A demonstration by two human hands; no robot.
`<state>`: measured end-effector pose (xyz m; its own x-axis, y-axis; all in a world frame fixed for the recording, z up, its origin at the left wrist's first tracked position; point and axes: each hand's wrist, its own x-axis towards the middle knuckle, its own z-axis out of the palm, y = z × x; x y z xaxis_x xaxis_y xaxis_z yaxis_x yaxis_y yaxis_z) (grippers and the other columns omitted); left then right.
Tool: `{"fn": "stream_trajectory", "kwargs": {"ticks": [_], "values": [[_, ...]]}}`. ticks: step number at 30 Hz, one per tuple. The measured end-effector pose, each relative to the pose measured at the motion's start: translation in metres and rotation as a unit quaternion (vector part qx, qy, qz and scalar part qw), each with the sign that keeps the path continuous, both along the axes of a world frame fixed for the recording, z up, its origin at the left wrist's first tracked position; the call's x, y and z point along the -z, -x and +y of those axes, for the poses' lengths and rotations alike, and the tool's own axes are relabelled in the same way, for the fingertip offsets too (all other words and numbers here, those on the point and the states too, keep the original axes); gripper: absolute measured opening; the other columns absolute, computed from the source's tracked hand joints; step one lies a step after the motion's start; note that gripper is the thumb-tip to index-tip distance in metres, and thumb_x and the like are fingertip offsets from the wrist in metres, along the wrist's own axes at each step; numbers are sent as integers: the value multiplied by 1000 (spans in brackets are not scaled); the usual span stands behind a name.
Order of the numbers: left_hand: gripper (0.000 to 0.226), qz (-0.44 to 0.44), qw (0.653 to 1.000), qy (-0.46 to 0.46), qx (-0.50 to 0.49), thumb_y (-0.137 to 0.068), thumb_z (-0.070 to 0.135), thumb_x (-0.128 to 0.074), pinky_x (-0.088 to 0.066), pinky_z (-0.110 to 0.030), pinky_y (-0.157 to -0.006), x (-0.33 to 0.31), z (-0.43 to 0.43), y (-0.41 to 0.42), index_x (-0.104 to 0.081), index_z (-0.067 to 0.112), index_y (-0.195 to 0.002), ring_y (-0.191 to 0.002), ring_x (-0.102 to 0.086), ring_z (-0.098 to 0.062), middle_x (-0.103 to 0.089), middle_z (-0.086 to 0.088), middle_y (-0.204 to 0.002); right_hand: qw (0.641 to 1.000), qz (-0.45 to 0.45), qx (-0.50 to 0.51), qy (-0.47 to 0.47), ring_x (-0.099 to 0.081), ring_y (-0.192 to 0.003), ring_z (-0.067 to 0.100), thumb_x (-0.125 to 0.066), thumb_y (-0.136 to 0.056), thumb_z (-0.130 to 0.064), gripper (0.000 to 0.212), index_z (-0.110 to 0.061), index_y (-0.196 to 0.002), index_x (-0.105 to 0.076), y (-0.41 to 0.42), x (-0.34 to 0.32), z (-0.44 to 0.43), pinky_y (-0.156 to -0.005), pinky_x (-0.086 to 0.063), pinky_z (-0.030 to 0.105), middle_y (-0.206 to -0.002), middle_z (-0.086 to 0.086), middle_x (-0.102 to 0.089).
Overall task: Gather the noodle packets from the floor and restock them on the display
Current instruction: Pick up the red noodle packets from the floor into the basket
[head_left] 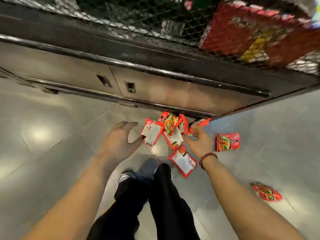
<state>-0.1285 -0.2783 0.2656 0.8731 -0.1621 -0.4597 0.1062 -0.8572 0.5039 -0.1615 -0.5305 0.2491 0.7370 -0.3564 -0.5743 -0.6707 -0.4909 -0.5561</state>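
Note:
Several red noodle packets lie scattered on the grey tiled floor below me. A cluster of packets [170, 129] sits against the base of the display. My left hand [119, 141] hovers over the left of that cluster, fingers spread, thumb near a white-backed packet [152, 134]. My right hand [197, 142], with a bead bracelet on the wrist, reaches over the cluster's right side with fingers loosely bent and nothing in them. More packets lie apart: one [228, 142] right of my right hand, one [183, 161] near my feet, one [266, 191] far right.
The display [155, 73] has a dark rail and grey cabinet doors at its foot. Above, behind wire mesh, red noodle packs [251, 33] are stacked at the upper right. My black trousers and shoes [138, 175] stand just before the packets.

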Motion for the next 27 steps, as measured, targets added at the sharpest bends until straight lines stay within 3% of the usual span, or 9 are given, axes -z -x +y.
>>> {"fn": "stream_trajectory", "kwargs": {"ticks": [3, 5, 8, 11, 14, 16, 19, 23, 27], "values": [[54, 10, 1000, 10, -14, -84, 37, -71, -35, -27, -98, 74, 1, 10, -56, 21, -134, -127, -46, -24, -55, -5, -132, 999, 11, 37, -25, -58, -112, 21, -75, -81, -32, 51, -14, -124, -56, 1, 93, 4, -98, -44, 35, -120, 2, -61], [60, 16, 1000, 16, -3, -80, 50, -66, -36, -24, -94, 126, 2, 13, -58, 20, -131, -123, -50, -25, -58, -3, -129, 996, 11, 77, -47, -58, -105, 17, -76, -81, -28, 50, -14, -123, -55, -1, 152, 8, -92, -44, 29, -114, -1, -59], [81, -13, 997, -23, 77, -68, 68, -40, -43, -35, -97, 207, 11, 11, -58, 21, -132, -122, -51, -28, -60, -4, -129, 988, -8, 139, -72, -52, -97, 12, -76, -82, -21, 43, -16, -117, -53, -7, 239, 7, -83, -36, 19, -105, -4, -53], [86, -17, 993, -42, 105, -67, 73, -39, -47, -42, -98, 272, 19, 0, -56, 21, -133, -124, -50, -27, -58, -4, -132, 977, -30, 192, -88, -47, -107, 15, -77, -80, -23, 48, -14, -122, -54, -17, 313, -1, -93, -37, 26, -113, 0, -50], [88, -22, 992, -26, 120, -65, 76, -41, -48, -43, -98, 327, 23, -16, -56, 21, -132, -124, -51, -24, -59, -2, -132, 971, -58, 206, -108, -55, -103, 15, -77, -80, -17, 39, -13, -114, -58, -33, 370, -9, -90, -43, 27, -110, 2, -59], [86, -28, 992, 0, 120, -64, 74, -44, -47, -40, -100, 355, 22, -22, -58, 21, -130, -122, -54, -23, -61, -2, -128, 963, -80, 219, -135, -60, -101, 15, -77, -80, -15, 40, -11, -116, -61, -45, 398, -13, -87, -46, 27, -109, 1, -64], [76, -38, 992, 33, 117, -70, 66, -56, -37, -20, -99, 389, 19, -28, -60, 18, -128, -118, -56, -20, -62, -4, -126, 942, -97, 274, -166, -60, -99, 16, -78, -79, -20, 53, -14, -127, -56, -54, 430, -15, -83, -45, 28, -107, -4, -63], [66, -35, 992, 53, 110, -74, 59, -61, -35, -17, -91, 411, 21, -38, -56, 27, -131, -121, -51, -15, -57, 3, -132, 924, -140, 297, -194, -64, -97, 14, -79, -79, -21, 47, -14, -121, -60, -67, 452, -9, -89, -51, 35, -107, -5, -67], [63, -16, 992, 84, 91, -73, 59, -61, -37, -7, -79, 420, 23, -44, -59, 26, -127, -106, -53, -6, -60, 6, -128, 870, -205, 374, -246, -69, -95, 20, -75, -81, -10, 42, -13, -121, -62, -71, 448, 5, -83, -57, 41, -105, 0, -70]]}}
